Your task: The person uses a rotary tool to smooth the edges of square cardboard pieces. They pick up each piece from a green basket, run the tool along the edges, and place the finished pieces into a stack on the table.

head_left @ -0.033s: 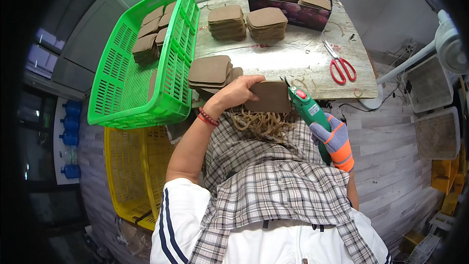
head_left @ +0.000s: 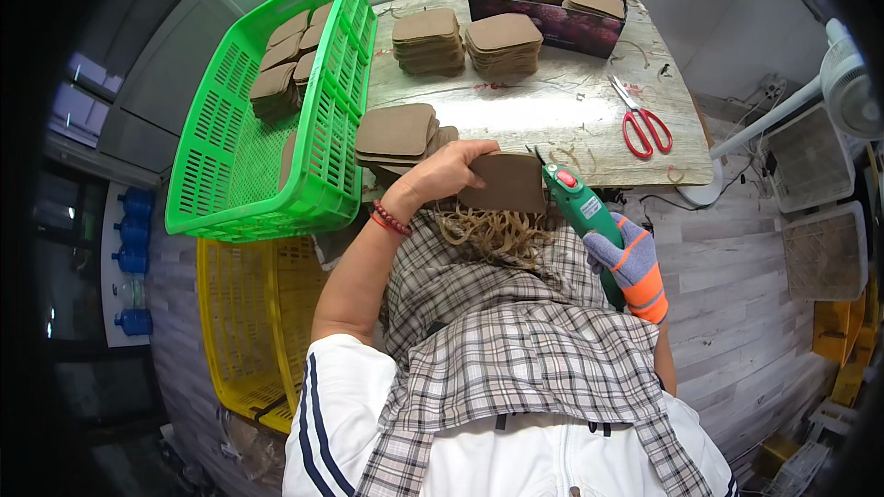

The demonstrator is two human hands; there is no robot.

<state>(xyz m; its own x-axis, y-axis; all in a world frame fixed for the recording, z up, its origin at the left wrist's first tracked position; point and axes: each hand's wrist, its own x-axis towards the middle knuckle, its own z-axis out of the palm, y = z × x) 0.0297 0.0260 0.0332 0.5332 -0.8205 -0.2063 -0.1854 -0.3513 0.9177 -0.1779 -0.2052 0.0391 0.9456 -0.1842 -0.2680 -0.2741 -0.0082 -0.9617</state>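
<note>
My bare left hand (head_left: 444, 171), with red bead bracelets at the wrist, is closed on the left end of a flat brown pad (head_left: 514, 186) with rounded corners. In a grey and orange glove, my right hand (head_left: 631, 262) grips green electric scissors (head_left: 578, 201) with a red button. Their pointed tip is at the pad's upper right corner; whether it touches the pad I cannot tell. Curly brown trimmings (head_left: 488, 232) lie below the pad, on my checked apron (head_left: 497, 340). Just left of my left hand is a stack of similar pads (head_left: 396, 132), partly hidden by it.
Pad stacks (head_left: 426, 32) stand at the back of the worn table (head_left: 552, 83), before a dark box (head_left: 552, 29) of more pads. Red-handled scissors (head_left: 647, 132) lie at right. A green crate (head_left: 336, 143) holding pads borders the left side, above a yellow crate (head_left: 235, 313).
</note>
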